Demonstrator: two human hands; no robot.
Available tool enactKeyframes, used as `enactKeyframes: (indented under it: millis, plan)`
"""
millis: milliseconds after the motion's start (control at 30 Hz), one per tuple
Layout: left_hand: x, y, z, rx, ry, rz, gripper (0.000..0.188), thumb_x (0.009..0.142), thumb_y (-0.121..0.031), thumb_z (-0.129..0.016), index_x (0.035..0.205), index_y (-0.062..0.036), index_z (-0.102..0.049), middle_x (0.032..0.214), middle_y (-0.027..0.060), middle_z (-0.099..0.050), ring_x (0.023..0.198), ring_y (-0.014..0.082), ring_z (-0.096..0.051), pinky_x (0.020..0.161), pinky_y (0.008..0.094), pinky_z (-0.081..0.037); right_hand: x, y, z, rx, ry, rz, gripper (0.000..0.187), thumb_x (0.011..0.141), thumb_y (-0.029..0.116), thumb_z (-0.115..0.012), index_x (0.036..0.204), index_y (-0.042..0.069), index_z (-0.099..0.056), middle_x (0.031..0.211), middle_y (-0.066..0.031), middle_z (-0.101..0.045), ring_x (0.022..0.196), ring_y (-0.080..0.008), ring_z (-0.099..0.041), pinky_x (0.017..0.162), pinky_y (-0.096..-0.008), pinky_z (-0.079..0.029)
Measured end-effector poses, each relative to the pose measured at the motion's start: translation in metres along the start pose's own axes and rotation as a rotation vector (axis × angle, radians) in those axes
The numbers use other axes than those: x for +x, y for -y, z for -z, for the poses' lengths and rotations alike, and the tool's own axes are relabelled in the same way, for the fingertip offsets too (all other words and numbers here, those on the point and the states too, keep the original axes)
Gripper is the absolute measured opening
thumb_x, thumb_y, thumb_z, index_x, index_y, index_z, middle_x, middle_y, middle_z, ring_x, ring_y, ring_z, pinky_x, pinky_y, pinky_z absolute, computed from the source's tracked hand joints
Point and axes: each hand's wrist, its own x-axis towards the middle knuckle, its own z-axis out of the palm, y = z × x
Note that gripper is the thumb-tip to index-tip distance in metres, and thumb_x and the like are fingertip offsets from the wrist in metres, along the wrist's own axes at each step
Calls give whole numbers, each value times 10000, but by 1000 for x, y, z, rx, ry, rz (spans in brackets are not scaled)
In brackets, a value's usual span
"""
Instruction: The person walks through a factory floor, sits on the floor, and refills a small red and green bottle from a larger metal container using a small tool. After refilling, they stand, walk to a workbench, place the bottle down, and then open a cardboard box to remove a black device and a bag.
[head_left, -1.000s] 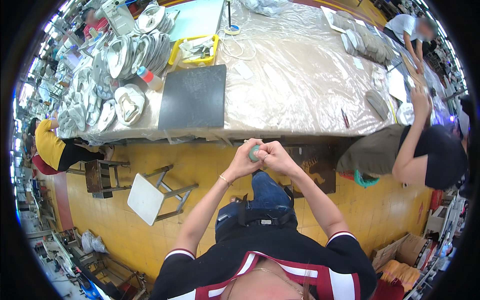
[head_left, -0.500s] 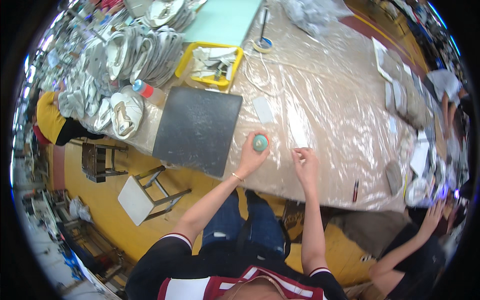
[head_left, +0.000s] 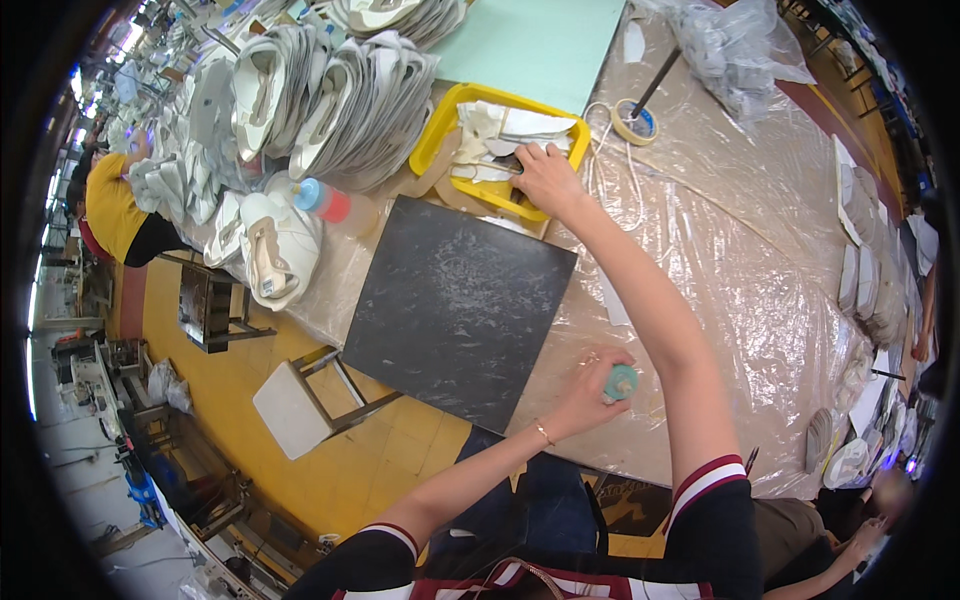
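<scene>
My left hand (head_left: 595,390) is closed around a small bottle with a green top (head_left: 622,380), held over the plastic-covered table near its front edge. My right hand (head_left: 548,180) reaches into a yellow basket (head_left: 432,128), its fingers curled at a dark item among the contents; what they grip is mostly hidden. White cut pieces (head_left: 530,122) lie in the basket. A black square board (head_left: 460,310) rests on the table just in front of the basket. Partly behind my right forearm, a white strip (head_left: 614,302) lies on the plastic.
Stacks of white shoe uppers (head_left: 365,105) fill the table's left side, with a blue-capped bottle (head_left: 335,205) beside them. A tape roll (head_left: 634,122) sits around a dark rod at the back. A stool (head_left: 292,408) stands left. Another person's hand (head_left: 862,542) is at the lower right.
My right hand has moved from above the table's middle, far and left, into the yellow basket. The left hand still holds the bottle. The view has shifted, with the table closer.
</scene>
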Motion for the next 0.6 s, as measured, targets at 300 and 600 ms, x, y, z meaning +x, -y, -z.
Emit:
enactKeyframes:
  millis: [300, 600]
  plan:
    - [3, -5, 3, -10, 12, -63, 571, 661, -52, -762, 1157, -78, -480, 1147, 120, -561, 1131, 321, -526, 1044, 438, -337, 11, -16, 14, 369, -111, 13, 91, 775, 150, -659, 850, 154, -711, 1072, -17, -587, 1070, -183, -519, 918, -339, -388]
    - [2, -12, 3, 93, -4, -54, 569, 704, -144, -777, 1190, -85, -486, 1195, 114, -561, 1152, 306, -537, 1071, 484, -297, -11, -3, 57, 1890, -559, -605, 279, 994, 290, -554, 1082, 32, -495, 998, -115, -684, 825, -175, -644, 778, -273, -503]
